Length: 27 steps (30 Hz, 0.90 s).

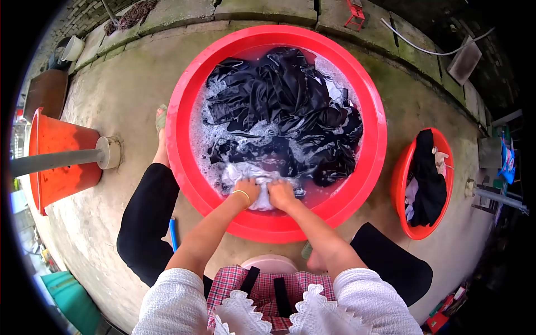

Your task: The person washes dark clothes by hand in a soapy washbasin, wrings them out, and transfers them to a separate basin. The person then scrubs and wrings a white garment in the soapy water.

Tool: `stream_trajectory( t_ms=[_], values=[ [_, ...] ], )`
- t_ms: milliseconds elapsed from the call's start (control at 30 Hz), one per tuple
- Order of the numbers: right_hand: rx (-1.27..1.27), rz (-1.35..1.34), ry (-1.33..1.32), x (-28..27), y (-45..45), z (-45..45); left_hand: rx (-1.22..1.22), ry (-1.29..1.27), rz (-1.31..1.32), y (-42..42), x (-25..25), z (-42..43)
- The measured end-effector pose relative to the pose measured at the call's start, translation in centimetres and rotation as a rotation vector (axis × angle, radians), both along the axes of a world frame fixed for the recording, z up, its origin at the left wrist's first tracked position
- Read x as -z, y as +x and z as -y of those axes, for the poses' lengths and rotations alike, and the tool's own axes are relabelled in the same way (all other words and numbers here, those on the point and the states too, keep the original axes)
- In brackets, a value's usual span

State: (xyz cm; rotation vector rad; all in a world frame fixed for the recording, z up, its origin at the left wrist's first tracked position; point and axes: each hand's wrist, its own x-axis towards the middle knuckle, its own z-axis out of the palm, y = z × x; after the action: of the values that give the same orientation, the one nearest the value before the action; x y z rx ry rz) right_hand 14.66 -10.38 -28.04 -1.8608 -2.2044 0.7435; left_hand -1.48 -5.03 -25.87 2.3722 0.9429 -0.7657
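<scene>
A large red basin (375,142) stands between my knees, holding sudsy water. In its near part lies a wet white garment (243,172), partly under water and bunched up. My left hand (248,191), with a gold bangle at the wrist, is closed on the left side of this garment. Closed on its right side is my right hand (281,192), a short gap away from the left. Soaked black clothes (279,89) fill the middle and far part of the basin, with foam around them. My fingertips are partly hidden by the cloth.
On the right, a smaller red basin (397,192) holds black and pale clothes. An orange bucket (70,178) stands at the left, behind a grey pole (56,162). A concrete ledge (265,10) runs along the back, with a small red stool (355,14) on it.
</scene>
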Motion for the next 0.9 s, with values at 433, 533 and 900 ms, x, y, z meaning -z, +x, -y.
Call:
stream_trajectory(
  t_ms=[433,533,900],
  values=[
    [0.598,-1.766,-0.367,-16.0,10.4,-4.9,-0.831,-0.673,0.717,-4.8,-15.9,-9.2],
    [0.445,-1.282,-0.353,-21.8,8.2,-5.2,-0.683,-0.63,0.671,-2.4,-21.8,-8.4],
    [-0.052,0.039,-0.092,-28.3,5.1,-0.8,-0.019,0.258,0.247,-2.2,-25.3,-5.2]
  ],
)
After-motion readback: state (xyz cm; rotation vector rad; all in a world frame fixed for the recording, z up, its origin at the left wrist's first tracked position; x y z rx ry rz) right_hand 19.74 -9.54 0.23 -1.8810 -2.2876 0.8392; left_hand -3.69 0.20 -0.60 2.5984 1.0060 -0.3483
